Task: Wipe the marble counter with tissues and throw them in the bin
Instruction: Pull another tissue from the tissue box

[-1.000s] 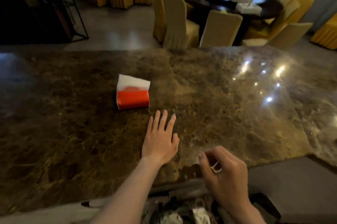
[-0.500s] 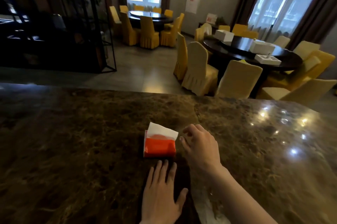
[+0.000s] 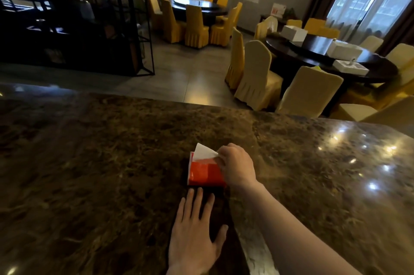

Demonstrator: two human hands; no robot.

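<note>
A red tissue pack lies on the brown marble counter, near its middle. A white tissue sticks up out of the pack's top. My right hand rests over the pack's right side, its fingertips pinched on the tissue's right corner. Just in front of the pack, my left hand lies flat on the marble with fingers spread, holding nothing. No bin is in view.
Beyond the counter's far edge stand cream-covered chairs around a dark round table bearing white boxes. Further back is a second table with yellow chairs. A black metal shelf fills the left.
My right hand came up from the counter's near edge to the pack and now pinches the tissue, which stands lifted. The camera tilted up. My left hand stayed flat.
</note>
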